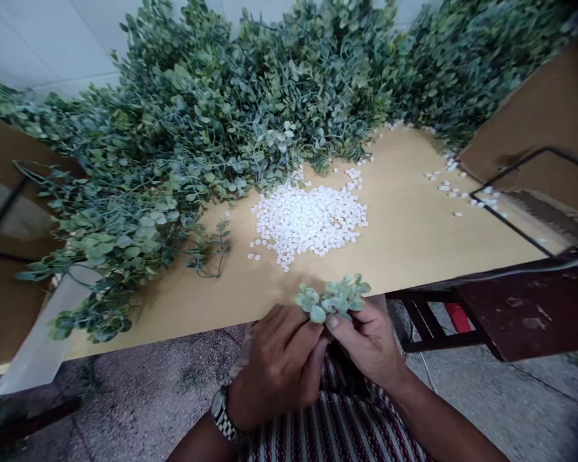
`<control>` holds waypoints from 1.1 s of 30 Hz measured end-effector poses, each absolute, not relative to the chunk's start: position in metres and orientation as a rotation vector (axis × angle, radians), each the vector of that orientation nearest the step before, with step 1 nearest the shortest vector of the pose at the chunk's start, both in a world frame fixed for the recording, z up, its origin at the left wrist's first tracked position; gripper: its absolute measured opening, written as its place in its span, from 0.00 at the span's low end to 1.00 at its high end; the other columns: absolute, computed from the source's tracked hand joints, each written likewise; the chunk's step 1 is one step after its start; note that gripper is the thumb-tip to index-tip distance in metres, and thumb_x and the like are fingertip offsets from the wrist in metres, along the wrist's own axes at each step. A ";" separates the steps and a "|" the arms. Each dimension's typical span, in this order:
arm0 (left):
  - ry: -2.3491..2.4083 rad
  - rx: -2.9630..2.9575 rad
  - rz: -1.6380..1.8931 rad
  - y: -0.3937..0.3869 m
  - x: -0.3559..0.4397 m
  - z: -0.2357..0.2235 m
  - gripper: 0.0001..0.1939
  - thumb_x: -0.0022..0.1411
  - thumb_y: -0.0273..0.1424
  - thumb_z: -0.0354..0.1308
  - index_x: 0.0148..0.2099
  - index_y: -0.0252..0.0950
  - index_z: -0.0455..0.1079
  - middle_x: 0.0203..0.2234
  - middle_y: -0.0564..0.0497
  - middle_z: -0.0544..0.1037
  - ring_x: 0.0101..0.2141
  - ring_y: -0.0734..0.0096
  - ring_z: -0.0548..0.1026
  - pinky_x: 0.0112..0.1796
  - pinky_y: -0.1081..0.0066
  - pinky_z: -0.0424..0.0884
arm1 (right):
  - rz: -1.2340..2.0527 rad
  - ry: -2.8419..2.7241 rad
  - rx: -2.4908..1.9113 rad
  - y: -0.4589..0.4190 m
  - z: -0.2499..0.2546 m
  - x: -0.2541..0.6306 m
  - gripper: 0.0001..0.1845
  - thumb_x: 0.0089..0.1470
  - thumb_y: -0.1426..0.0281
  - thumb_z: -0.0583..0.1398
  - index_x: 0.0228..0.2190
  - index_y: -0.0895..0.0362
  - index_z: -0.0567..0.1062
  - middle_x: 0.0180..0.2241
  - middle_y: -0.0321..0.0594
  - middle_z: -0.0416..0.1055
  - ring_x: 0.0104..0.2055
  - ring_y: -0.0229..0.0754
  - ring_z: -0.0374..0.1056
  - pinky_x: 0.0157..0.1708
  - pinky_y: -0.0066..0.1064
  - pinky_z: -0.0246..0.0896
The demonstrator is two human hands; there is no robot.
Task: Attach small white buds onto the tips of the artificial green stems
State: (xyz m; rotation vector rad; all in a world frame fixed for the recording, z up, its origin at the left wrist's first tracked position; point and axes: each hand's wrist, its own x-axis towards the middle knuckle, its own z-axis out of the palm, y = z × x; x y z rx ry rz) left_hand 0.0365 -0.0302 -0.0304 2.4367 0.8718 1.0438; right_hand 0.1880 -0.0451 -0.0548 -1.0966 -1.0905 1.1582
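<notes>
While the big heap of greenery point(270, 96) sprawls along the back of the table point(395, 212), all eyes go to the near edge, where both hands meet around one small leafy sprig point(337, 300). And look at the right hand point(373, 346): its thumb presses up against the lower leaves, with the sprig pinched between thumb and curled fingers! Over on the other side, the left hand point(279, 369), a metal-banded watch point(221, 414) on its wrist, has its fingers bent inward and close together, gripping at the base of the same sprig; exactly what its fingertips pinch is hidden from the camera. The leaves poke up above both hands, pale green and rounded, right at the table's front edge, above the striped cloth point(327, 427) on the person's lap.

Just beyond, at mid-table, comes a bright spread of small white pieces point(308, 218), thickly piled in the middle and scattered at its rim, with more strays off to the right near the cardboard point(534, 122) and the black wire frame point(510, 226). To the left of the white pile lies a loose sprig point(216, 247), apart from the hands, and by the table's left end a translucent sheet point(41, 346) hangs over the edge, partly under the foliage!
</notes>
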 end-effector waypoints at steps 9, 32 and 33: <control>0.764 1.084 0.770 -0.011 0.055 -0.017 0.18 0.55 0.34 0.62 0.49 0.36 0.70 0.29 0.48 0.76 0.23 0.73 0.72 0.24 0.72 0.72 | 1.505 -1.054 -1.073 -0.044 -0.049 0.188 0.19 0.51 0.56 0.60 0.20 0.58 0.67 0.15 0.32 0.63 0.17 0.31 0.58 0.17 0.23 0.55; 1.035 0.996 0.960 0.023 0.051 -0.015 0.08 0.54 0.33 0.62 0.33 0.32 0.74 0.19 0.52 0.74 0.15 0.83 0.60 0.15 0.81 0.54 | 0.208 -1.888 -1.609 0.045 -0.033 0.280 0.09 0.55 0.74 0.54 0.35 0.58 0.75 0.33 0.42 0.73 0.34 0.41 0.70 0.34 0.32 0.62; 1.046 1.006 0.938 0.024 0.051 -0.015 0.09 0.54 0.34 0.62 0.34 0.32 0.74 0.19 0.52 0.73 0.15 0.83 0.60 0.15 0.81 0.54 | 0.191 -1.913 -1.636 0.048 -0.035 0.279 0.09 0.55 0.75 0.54 0.34 0.58 0.75 0.33 0.42 0.73 0.34 0.42 0.70 0.34 0.32 0.62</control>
